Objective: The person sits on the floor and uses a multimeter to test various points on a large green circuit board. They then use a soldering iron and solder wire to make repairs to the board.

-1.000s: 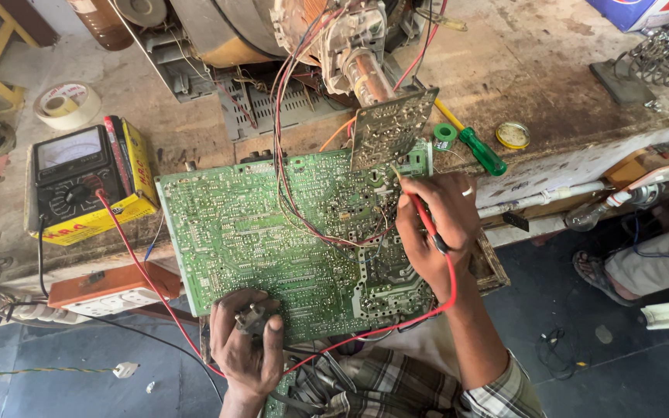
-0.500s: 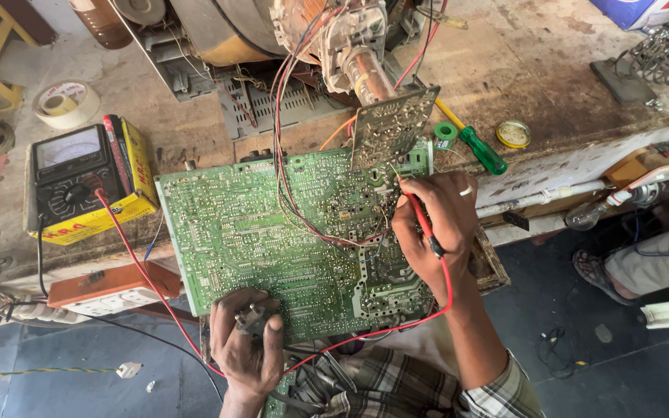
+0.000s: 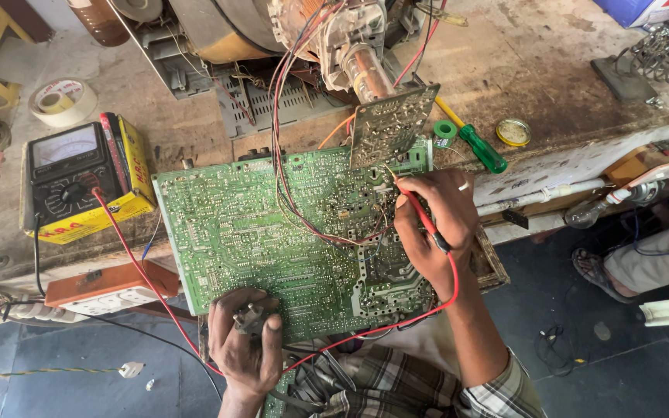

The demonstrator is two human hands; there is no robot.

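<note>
Board [image 3: 272, 240] flat on desk [image 3: 551, 62], unmoved over the last second. Right hand [image 3: 435, 224] still pinching red probe [image 3: 420, 213] on upper right solder points; left hand [image 3: 245, 348] still clenched round small part at near edge. Meter [image 3: 67, 174] at left. Steady contact, reading under way, probably.

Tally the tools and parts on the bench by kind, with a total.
Green circuit boards: 2, large and small
Multimeter: 1
Red probe: 1
Green-handled screwdriver: 1
Tape roll: 1
Total: 6

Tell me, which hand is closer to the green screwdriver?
The right hand, holding the red probe, sits just below-left of the green screwdriver. The left hand is far off at the circuit board's bottom edge.
</note>
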